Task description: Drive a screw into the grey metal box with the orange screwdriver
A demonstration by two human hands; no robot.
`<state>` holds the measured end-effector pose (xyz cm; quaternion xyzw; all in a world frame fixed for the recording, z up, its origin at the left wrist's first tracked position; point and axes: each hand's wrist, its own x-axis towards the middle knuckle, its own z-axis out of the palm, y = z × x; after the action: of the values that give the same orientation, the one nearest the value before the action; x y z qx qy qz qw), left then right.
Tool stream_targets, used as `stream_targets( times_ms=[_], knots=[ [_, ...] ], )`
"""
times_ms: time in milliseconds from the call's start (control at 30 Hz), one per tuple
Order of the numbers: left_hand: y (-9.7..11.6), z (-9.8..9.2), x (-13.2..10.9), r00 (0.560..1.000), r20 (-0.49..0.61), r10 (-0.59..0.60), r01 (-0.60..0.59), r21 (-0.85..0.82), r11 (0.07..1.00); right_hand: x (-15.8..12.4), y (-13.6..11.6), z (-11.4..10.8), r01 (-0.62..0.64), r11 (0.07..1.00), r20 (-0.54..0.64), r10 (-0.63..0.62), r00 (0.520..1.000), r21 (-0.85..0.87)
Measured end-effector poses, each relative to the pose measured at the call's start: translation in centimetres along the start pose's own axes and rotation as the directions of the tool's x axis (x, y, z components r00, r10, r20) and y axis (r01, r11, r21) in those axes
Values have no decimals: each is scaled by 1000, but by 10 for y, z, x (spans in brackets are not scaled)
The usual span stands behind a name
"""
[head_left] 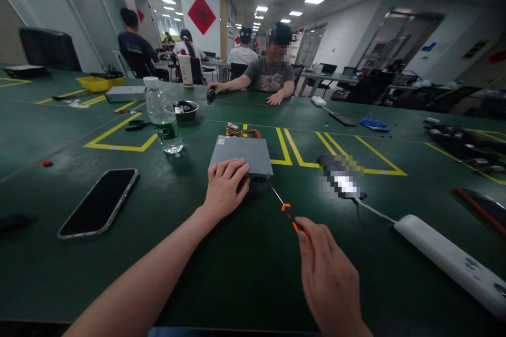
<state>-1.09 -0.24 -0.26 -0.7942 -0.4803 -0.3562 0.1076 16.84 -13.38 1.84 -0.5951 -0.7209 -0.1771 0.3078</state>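
Observation:
A grey metal computer power supply unit point(239, 151) lies on the green table in front of me, its bundle of coloured cables point(247, 132) at the far side. My left hand point(225, 187) grips its near edge, with the fingers over the top and the thumb low at the front face. My right hand point(330, 268) is closed around the orange and black handle of a screwdriver point(290, 212). The screwdriver's thin shaft points up and left, its tip at the unit's near right corner. Whether the tip sits in a screw is too small to tell.
Left stand a water bottle point(166, 116), a phone point(100, 202) and a metal bowl point(185, 110). Right are a lit, blurred device point(343, 178) with a cable, a white power strip point(446, 255) and blue gloves point(373, 125). Across the table sits a person point(269, 71).

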Motion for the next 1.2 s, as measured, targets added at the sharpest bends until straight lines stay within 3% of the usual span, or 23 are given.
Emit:
stream_targets(
  times_ms=[100,267,367,500,600,733,833,967,1200],
  knots=[
    [0,-1,0,1000,-2,5,-5,1,1000,-4,-8,1,31,998,22,-33,999,49],
    [-1,-1,0,999,-21,38,-38,11,999,-8,-18,7,194,980,-29,-193,981,46],
    [-2,-1,0,999,-31,43,-43,13,999,-3,-11,4,136,991,-67,-135,989,8],
    [-1,-2,-1,999,-22,24,-23,22,999,1,-7,1,41,999,1,-41,999,32],
    [0,-2,0,999,-24,25,-24,26,999,-3,-13,4,74,995,18,-76,997,74],
    [-1,-2,0,999,-32,32,-32,7,999,-6,-15,7,161,985,-46,-158,986,61],
    [-1,-1,0,999,-40,26,-26,3,1000,-3,-6,3,107,994,-82,-106,991,14],
    [-1,-2,0,999,-35,20,-20,2,1000,-2,0,1,45,999,-42,-46,998,-19],
    [-1,-2,0,1000,-23,18,-18,6,1000,-13,-25,13,204,976,-16,-205,979,-72]
  ],
)
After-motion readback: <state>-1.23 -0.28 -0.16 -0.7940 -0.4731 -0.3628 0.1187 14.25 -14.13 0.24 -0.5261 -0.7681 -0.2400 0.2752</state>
